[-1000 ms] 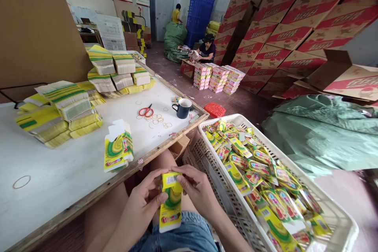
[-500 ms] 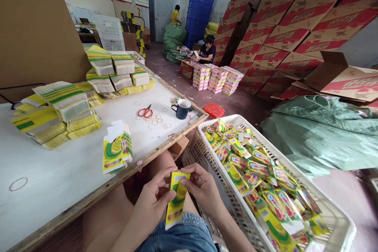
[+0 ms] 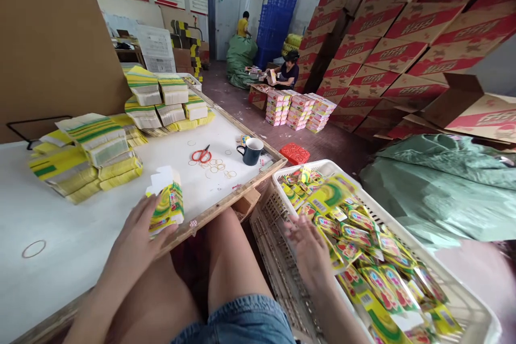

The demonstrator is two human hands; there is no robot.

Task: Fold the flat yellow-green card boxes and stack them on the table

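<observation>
My left hand (image 3: 137, 231) reaches over the table's near edge, its fingers and thumb around the left side of a small stack of flat yellow-green cartons (image 3: 173, 201). Whether it pinches one carton or several is hidden. My right hand (image 3: 309, 250), a little blurred, is at the near side of a white plastic crate (image 3: 278, 188) with its fingers apart and nothing in them. Just beyond those fingers, a blurred yellow-green carton (image 3: 328, 193) is in the air over the crate. Many similar small cartons (image 3: 355, 236) lie jumbled inside.
Banded carton stacks (image 3: 97, 142) stand on the white table (image 3: 72, 247). Red-handled scissors (image 3: 201, 156), rubber bands (image 3: 217, 165) and a dark mug (image 3: 252, 151) lie near its right edge. A red stool (image 3: 294, 153) and green sacks (image 3: 443, 188) stand beyond. A co-worker (image 3: 287, 71) sits farther back.
The carton both hands held over the lap has left them and is now above the crate. My left hand moved left to the small stack; my right hand moved right to the crate.
</observation>
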